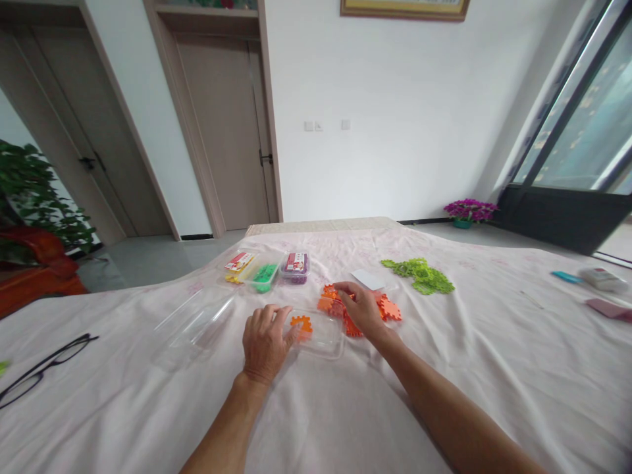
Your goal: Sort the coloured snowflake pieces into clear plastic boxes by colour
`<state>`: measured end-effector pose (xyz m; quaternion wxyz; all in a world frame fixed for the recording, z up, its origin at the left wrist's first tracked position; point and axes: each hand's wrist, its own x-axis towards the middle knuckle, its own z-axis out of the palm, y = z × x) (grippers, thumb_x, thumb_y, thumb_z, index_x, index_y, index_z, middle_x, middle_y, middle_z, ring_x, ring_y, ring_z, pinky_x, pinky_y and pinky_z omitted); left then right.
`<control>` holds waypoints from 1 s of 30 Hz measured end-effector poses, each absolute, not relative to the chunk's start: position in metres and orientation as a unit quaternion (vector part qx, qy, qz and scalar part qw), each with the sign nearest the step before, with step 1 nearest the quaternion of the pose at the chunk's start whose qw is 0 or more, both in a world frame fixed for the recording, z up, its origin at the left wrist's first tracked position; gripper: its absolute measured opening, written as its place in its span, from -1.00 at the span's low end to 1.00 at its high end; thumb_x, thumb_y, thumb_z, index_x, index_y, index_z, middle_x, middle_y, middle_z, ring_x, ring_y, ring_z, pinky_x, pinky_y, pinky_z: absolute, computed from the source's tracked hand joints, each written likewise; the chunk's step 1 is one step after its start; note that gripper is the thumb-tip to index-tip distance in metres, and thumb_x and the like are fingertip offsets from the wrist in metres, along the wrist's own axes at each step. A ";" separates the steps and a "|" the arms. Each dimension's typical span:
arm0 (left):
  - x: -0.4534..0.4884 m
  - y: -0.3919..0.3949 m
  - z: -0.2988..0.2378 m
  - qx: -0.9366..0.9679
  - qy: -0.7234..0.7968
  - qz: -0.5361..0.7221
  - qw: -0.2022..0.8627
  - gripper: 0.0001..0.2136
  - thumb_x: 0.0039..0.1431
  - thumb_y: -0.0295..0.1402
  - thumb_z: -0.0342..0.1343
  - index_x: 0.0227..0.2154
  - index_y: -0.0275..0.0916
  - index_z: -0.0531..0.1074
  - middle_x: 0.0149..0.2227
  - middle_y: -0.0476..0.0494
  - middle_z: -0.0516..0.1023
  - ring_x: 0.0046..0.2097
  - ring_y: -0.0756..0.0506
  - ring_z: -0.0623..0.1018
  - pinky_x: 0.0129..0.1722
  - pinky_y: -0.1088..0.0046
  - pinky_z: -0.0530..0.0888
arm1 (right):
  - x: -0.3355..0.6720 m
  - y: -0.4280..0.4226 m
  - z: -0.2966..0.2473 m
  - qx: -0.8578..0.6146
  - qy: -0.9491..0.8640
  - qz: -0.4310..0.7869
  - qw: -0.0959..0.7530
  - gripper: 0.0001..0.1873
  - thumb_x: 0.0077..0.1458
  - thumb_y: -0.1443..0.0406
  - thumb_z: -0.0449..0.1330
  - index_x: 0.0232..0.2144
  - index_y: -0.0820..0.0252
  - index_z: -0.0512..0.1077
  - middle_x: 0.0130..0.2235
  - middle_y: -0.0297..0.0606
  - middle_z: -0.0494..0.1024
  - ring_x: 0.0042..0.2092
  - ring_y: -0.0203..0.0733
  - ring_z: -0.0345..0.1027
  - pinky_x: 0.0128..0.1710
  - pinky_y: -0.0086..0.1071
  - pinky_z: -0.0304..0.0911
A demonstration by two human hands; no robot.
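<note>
My left hand (266, 339) grips the left side of a clear plastic box (328, 339), thumb and fingers closed at its rim. An orange piece with toothed edges (302, 324) lies inside, near my thumb. Right of the box, a loose pile of orange toothed pieces (391, 308) spreads over the cloth. My right hand (363, 308) reaches over this pile, its fingers bent and apart, fingertips at the pieces on the left of the pile. It partly hides the pieces beneath, and no held piece can be made out.
Behind stand boxes with green pieces (265, 275), purple pieces (296, 268) and yellow pieces (237, 268). A clear lid-like tray (195, 326) and glasses (44, 368) lie left. A white card (368, 280) and lime-green pieces (419, 274) are beyond my right hand.
</note>
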<state>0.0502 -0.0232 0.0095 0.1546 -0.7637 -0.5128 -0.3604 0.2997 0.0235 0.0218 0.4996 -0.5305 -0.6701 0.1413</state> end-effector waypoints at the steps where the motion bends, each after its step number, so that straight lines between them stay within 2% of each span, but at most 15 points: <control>1: 0.049 -0.022 0.010 -0.772 -0.499 -0.361 0.161 -0.66 0.20 -0.03 0.08 -0.09 -0.09 0.51 -0.10 -0.21 0.53 -0.03 -0.28 0.46 -0.05 0.14 0.35 | 0.307 0.026 0.018 -0.542 -0.663 0.114 0.504 -0.73 0.14 0.30 0.07 -0.21 0.11 0.54 -0.16 -0.22 0.63 -0.10 -0.10 0.48 -0.03 -0.18 0.33; 3: 0.048 -0.020 0.011 -0.809 -0.448 -0.351 0.150 -0.70 0.21 -0.06 0.08 -0.11 -0.07 0.52 -0.01 -0.18 0.51 0.12 -0.31 0.36 0.10 0.06 0.27 | 0.322 0.030 0.011 -0.560 -0.659 0.063 0.498 -0.72 0.12 0.33 0.05 -0.22 0.10 0.54 -0.18 -0.25 0.62 -0.12 -0.11 0.47 -0.05 -0.20 0.33; 5: 0.049 -0.019 0.011 -0.851 -0.391 -0.330 0.117 -0.73 0.24 -0.10 0.06 -0.12 -0.06 0.52 0.01 -0.13 0.51 0.19 -0.28 0.31 0.15 0.09 0.24 | 0.334 0.031 0.004 -0.577 -0.665 0.019 0.474 -0.72 0.09 0.37 0.05 -0.24 0.10 0.54 -0.20 -0.26 0.62 -0.13 -0.11 0.46 -0.06 -0.20 0.31; 8: 0.054 -0.019 0.008 -0.877 -0.369 -0.299 0.076 -0.75 0.27 -0.12 0.05 -0.11 -0.06 0.51 -0.09 -0.11 0.58 0.03 -0.20 0.45 0.02 0.18 0.33 | 0.346 0.029 -0.004 -0.583 -0.685 -0.020 0.436 -0.72 0.06 0.39 0.07 -0.27 0.09 0.54 -0.23 -0.26 0.61 -0.15 -0.10 0.43 -0.07 -0.21 0.27; 11: 0.056 -0.020 0.007 -0.859 -0.420 -0.279 0.091 -0.77 0.28 -0.13 0.04 -0.18 -0.08 0.52 -0.25 -0.10 0.62 -0.19 -0.18 0.51 -0.18 0.23 0.34 | 0.351 0.023 -0.004 -0.568 -0.715 -0.036 0.406 -0.72 0.02 0.42 0.09 -0.28 0.08 0.54 -0.26 -0.27 0.60 -0.18 -0.11 0.39 -0.09 -0.24 0.24; 17: 0.051 -0.018 0.006 -0.809 -0.499 -0.277 0.140 -0.80 0.28 -0.22 0.03 -0.35 -0.11 0.52 -0.36 -0.10 0.62 -0.28 -0.19 0.53 -0.28 0.26 0.27 | 0.345 0.009 0.012 -0.513 -0.793 -0.034 0.328 -0.76 -0.07 0.45 0.11 -0.41 0.09 0.53 -0.33 -0.28 0.54 -0.22 -0.14 0.32 -0.15 -0.29 0.18; 21: 0.050 -0.018 0.009 -0.816 -0.481 -0.294 0.127 -0.87 0.23 -0.26 0.09 -0.31 -0.11 0.51 -0.33 -0.08 0.63 -0.21 -0.20 0.54 -0.10 0.17 0.29 | 0.339 0.003 0.019 -0.478 -0.833 -0.022 0.277 -0.86 -0.02 0.38 0.14 -0.44 0.12 0.51 -0.38 -0.28 0.50 -0.27 -0.16 0.28 -0.16 -0.30 0.16; 25: 0.053 -0.019 0.012 -0.813 -0.476 -0.314 0.118 -0.90 0.21 -0.31 0.10 -0.35 -0.13 0.50 -0.37 -0.06 0.62 -0.24 -0.17 0.56 0.18 0.01 0.12 | 0.338 0.000 0.021 -0.489 -0.831 -0.043 0.261 -0.92 -0.01 0.26 0.22 -0.43 0.11 0.51 -0.37 -0.27 0.49 -0.24 -0.13 0.27 -0.13 -0.26 0.14; 30: 0.056 -0.020 0.014 -0.802 -0.497 -0.308 0.118 -0.83 0.21 -0.31 0.07 -0.47 -0.14 0.48 -0.43 -0.06 0.61 -0.33 -0.15 0.55 0.21 -0.04 0.10 | 0.336 -0.001 0.022 -0.486 -0.837 -0.044 0.248 -0.91 -0.02 0.23 0.27 -0.40 0.08 0.51 -0.40 -0.29 0.51 -0.24 -0.12 0.29 -0.13 -0.24 0.12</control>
